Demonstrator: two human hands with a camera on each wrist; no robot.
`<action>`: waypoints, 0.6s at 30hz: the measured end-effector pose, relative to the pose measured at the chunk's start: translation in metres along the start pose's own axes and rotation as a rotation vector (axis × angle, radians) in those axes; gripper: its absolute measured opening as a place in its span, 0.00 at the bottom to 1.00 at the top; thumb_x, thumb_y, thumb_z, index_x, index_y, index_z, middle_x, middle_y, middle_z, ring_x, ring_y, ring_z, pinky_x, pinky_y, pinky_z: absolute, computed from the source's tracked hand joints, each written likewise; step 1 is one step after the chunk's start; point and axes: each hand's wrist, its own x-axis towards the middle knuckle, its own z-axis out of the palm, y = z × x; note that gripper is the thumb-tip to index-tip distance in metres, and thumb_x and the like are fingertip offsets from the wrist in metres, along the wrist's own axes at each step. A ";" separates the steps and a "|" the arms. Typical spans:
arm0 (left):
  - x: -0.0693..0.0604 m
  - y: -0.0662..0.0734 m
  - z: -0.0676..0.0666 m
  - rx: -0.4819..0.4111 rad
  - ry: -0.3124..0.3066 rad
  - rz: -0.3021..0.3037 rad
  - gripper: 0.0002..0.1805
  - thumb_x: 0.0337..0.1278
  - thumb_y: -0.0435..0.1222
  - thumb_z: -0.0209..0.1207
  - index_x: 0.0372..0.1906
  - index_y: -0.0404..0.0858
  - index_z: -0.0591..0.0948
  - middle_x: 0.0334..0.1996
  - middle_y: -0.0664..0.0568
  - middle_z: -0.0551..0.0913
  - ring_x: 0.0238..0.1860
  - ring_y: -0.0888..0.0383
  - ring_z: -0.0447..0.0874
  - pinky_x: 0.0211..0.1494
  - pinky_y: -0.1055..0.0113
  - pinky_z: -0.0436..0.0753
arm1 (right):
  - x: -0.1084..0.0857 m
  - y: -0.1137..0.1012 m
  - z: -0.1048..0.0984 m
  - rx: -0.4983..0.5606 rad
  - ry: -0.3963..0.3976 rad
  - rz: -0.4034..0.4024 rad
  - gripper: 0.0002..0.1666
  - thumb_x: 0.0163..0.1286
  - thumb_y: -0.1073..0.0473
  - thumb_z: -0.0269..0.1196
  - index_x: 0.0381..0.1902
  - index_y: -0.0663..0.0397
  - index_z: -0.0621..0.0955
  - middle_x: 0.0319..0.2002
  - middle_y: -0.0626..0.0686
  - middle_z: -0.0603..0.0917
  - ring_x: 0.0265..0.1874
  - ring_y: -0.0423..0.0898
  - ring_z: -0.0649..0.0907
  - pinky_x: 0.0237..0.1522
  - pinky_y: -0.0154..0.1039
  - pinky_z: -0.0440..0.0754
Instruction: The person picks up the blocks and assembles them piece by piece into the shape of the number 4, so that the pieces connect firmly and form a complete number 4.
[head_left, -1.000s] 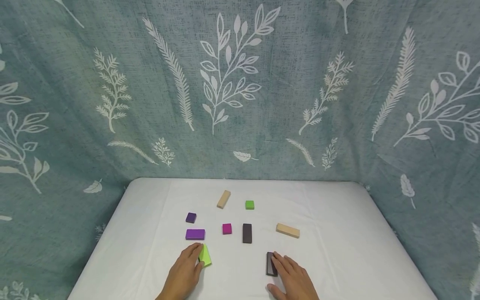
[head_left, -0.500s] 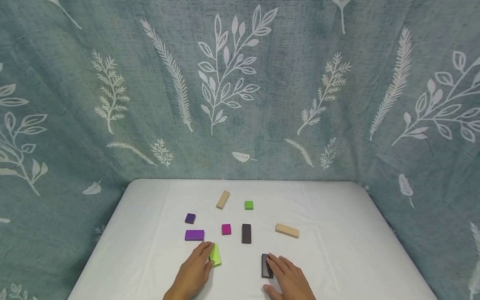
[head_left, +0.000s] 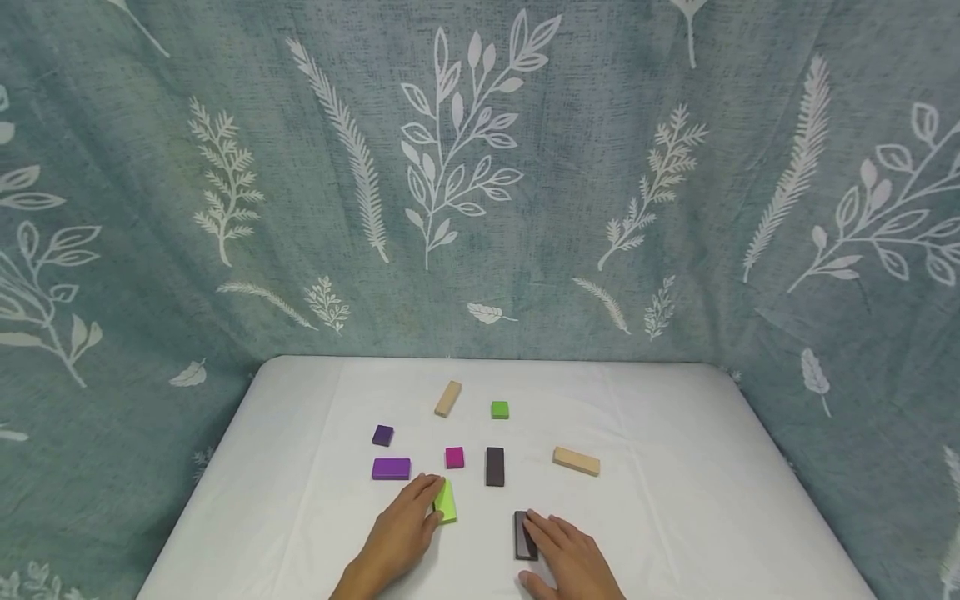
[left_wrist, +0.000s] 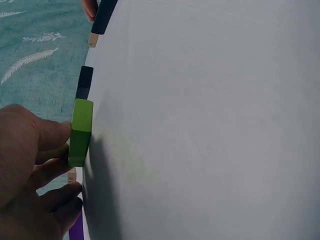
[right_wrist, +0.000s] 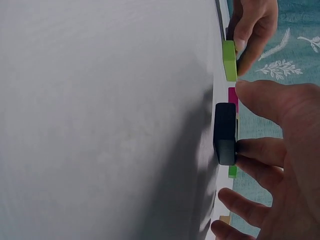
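Note:
My left hand (head_left: 401, 527) pinches a lime green block (head_left: 447, 503) between thumb and fingers, on the near part of the white table. In the left wrist view, the thumb meets one side of this green block (left_wrist: 81, 132). To the right, my right hand (head_left: 573, 557) lays its fingertips against the right side of a black block (head_left: 523, 542). Its thumb stands apart from that black block (right_wrist: 226, 132) in the right wrist view, and the fingers are spread. A gap of bare table separates the two blocks.
Beyond the hands on the white table (head_left: 675, 475) lie a purple block (head_left: 392, 469), a dark purple block (head_left: 382, 436), a magenta block (head_left: 454, 457), another black block (head_left: 495, 467), a green block (head_left: 500, 410) and two wooden blocks, one left (head_left: 447, 399), one right (head_left: 576, 462).
My left hand has slid the lime green block to the right and slightly away from me. My right hand has moved left, and the near black block with it. The other blocks stay put.

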 end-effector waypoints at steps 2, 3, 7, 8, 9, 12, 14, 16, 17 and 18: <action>0.003 0.001 0.000 -0.002 -0.015 -0.001 0.27 0.67 0.35 0.62 0.68 0.32 0.74 0.67 0.44 0.74 0.71 0.44 0.68 0.68 0.49 0.71 | 0.001 -0.001 0.000 -0.002 -0.014 0.003 0.45 0.67 0.31 0.61 0.70 0.56 0.75 0.70 0.53 0.73 0.65 0.60 0.73 0.61 0.63 0.71; 0.004 0.001 0.000 -0.005 -0.020 -0.001 0.27 0.67 0.35 0.62 0.68 0.32 0.74 0.67 0.44 0.74 0.71 0.44 0.68 0.68 0.49 0.71 | 0.001 -0.002 0.001 -0.002 -0.021 0.004 0.45 0.67 0.30 0.60 0.70 0.55 0.75 0.70 0.53 0.73 0.65 0.60 0.73 0.61 0.63 0.71; 0.009 0.002 0.003 -0.005 -0.037 0.005 0.27 0.67 0.35 0.62 0.69 0.32 0.74 0.67 0.45 0.74 0.71 0.44 0.68 0.68 0.49 0.71 | 0.003 -0.005 0.002 -0.001 -0.048 0.008 0.44 0.68 0.30 0.60 0.70 0.53 0.74 0.70 0.52 0.73 0.66 0.60 0.72 0.63 0.62 0.70; 0.010 0.002 0.004 -0.004 -0.036 0.010 0.27 0.67 0.35 0.62 0.69 0.32 0.74 0.67 0.45 0.74 0.71 0.45 0.68 0.69 0.50 0.70 | 0.003 -0.006 0.002 -0.003 -0.052 0.006 0.44 0.68 0.30 0.60 0.70 0.53 0.74 0.70 0.52 0.73 0.66 0.60 0.73 0.63 0.62 0.70; 0.010 0.002 0.004 -0.003 -0.036 0.014 0.27 0.67 0.35 0.62 0.68 0.33 0.74 0.67 0.45 0.75 0.71 0.45 0.68 0.69 0.50 0.71 | 0.004 -0.007 0.002 -0.005 -0.054 0.003 0.44 0.68 0.30 0.60 0.70 0.53 0.74 0.70 0.51 0.73 0.66 0.60 0.73 0.63 0.62 0.70; 0.013 0.002 0.006 -0.002 -0.028 0.030 0.27 0.67 0.36 0.62 0.68 0.33 0.75 0.66 0.46 0.75 0.70 0.45 0.70 0.69 0.51 0.71 | 0.005 -0.009 0.002 -0.012 -0.052 -0.010 0.44 0.68 0.31 0.60 0.70 0.52 0.74 0.70 0.51 0.73 0.66 0.59 0.73 0.62 0.62 0.71; 0.015 0.003 0.006 -0.005 -0.020 0.040 0.26 0.67 0.36 0.62 0.68 0.32 0.75 0.65 0.45 0.76 0.69 0.45 0.70 0.69 0.51 0.70 | 0.005 -0.011 0.002 -0.015 -0.054 -0.015 0.43 0.68 0.31 0.60 0.71 0.52 0.74 0.70 0.50 0.74 0.65 0.59 0.73 0.62 0.62 0.71; 0.017 0.004 0.007 -0.007 -0.018 0.047 0.27 0.66 0.36 0.62 0.67 0.32 0.75 0.65 0.45 0.76 0.69 0.45 0.70 0.69 0.51 0.70 | 0.005 -0.014 0.002 -0.014 -0.059 -0.019 0.43 0.68 0.31 0.60 0.71 0.51 0.74 0.70 0.50 0.74 0.66 0.59 0.73 0.62 0.62 0.71; 0.018 0.004 0.007 -0.009 -0.019 0.047 0.27 0.66 0.36 0.62 0.67 0.32 0.75 0.65 0.45 0.76 0.69 0.45 0.70 0.70 0.52 0.69 | 0.006 -0.015 0.002 -0.015 -0.063 -0.021 0.43 0.68 0.30 0.60 0.71 0.50 0.74 0.70 0.49 0.74 0.66 0.58 0.73 0.62 0.62 0.71; 0.018 0.005 0.007 -0.010 -0.023 0.047 0.26 0.66 0.36 0.62 0.67 0.32 0.76 0.65 0.46 0.76 0.69 0.45 0.70 0.70 0.52 0.69 | 0.006 -0.016 0.002 -0.017 -0.067 -0.023 0.43 0.68 0.30 0.59 0.71 0.50 0.74 0.70 0.49 0.73 0.66 0.58 0.73 0.62 0.62 0.71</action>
